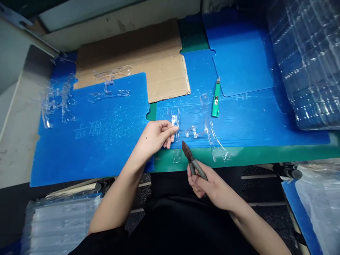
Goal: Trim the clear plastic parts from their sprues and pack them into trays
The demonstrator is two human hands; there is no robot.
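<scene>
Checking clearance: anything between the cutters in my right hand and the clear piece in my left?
Nothing visible: the cutters in the right hand face the clear piece, held by the left hand, across open space.

Glossy clear plastic pieces, ribbed blue plastic board, dull metal cutters

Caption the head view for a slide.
Left hand pinches a clear plastic piece while right hand grips side cutters above a blue plastic sheet.
</scene>
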